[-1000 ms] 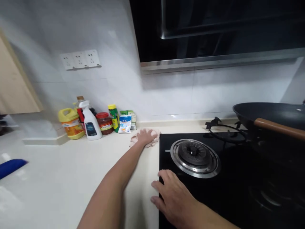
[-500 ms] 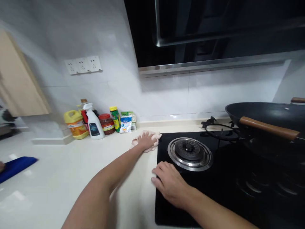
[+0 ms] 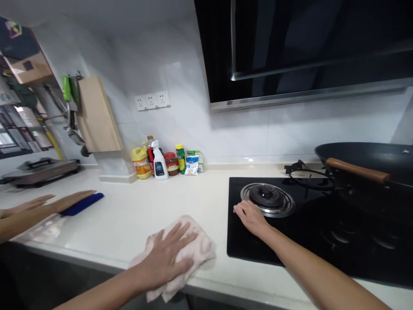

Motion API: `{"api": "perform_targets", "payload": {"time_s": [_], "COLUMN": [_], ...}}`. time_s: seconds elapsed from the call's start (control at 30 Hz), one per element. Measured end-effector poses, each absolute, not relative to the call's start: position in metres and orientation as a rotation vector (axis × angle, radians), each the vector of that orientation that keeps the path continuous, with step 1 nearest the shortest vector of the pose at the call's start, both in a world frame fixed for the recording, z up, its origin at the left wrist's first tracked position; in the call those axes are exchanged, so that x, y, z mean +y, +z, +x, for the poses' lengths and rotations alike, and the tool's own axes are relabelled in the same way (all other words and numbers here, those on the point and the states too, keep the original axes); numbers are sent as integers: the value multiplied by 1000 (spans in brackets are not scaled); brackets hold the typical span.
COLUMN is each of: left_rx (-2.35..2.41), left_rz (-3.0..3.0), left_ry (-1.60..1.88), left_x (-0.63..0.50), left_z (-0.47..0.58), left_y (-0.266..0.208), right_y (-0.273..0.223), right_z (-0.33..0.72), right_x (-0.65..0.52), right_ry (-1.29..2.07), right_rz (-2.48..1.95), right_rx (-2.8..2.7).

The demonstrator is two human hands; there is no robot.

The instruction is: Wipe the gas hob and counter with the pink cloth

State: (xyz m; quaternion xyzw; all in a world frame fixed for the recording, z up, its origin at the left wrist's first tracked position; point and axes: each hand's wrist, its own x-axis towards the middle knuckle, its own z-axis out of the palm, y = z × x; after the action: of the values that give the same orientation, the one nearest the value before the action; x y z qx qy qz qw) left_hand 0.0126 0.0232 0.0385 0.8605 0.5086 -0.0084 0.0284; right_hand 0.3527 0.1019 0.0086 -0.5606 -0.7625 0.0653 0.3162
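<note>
My left hand [image 3: 166,254] lies flat with spread fingers on a pale pink cloth [image 3: 201,247], pressing it onto the white countertop near the front edge. Part of the cloth hangs over that edge. Loosely curled, with nothing seen in it, my right hand [image 3: 250,215] rests on the left part of the black glass cooktop [image 3: 258,243], just in front of the round gas burner [image 3: 266,196]. The burner has a shiny metal ring around it.
At the wall stand a yellow jug [image 3: 141,163], a white spray bottle [image 3: 159,161], a red-lidded jar [image 3: 171,164] and seasoning packs [image 3: 192,165]. A black wok [image 3: 364,150] sits right, under the range hood [image 3: 300,51]. Another person's hand [image 3: 75,200] presses a blue cloth [image 3: 83,204] at left.
My left hand has drawn the pink cloth back from beside the cooktop's far corner to the counter's front edge. My right hand stays by the burner, fingers more curled. The view has shifted left.
</note>
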Motion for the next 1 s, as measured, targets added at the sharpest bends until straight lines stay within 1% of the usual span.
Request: {"api": "perform_targets", "payload": {"time_s": [0.2,0.37,0.53,0.8,1.0], "left_rx": [1986,2136,2142,1975,1854], "left_rz": [2344,2307,2304,2435,2460], "left_ry": [-79,-17,72,189,345], "left_x": [53,116,194,319,372], "left_z": [-58,-47,10,141,235], "left_y": [46,48,44,35,39], "right_y": [10,16,12,14,16], "right_z": [332,314,312,314,316], "right_x": [81,61,64,68,76], "right_ry": [191,205,186,226,134], "right_rz": [-1371,-1136,-1135,-1181,-1186], "right_rx": [-2108,-2297,-2333,-2321,-2373]}}
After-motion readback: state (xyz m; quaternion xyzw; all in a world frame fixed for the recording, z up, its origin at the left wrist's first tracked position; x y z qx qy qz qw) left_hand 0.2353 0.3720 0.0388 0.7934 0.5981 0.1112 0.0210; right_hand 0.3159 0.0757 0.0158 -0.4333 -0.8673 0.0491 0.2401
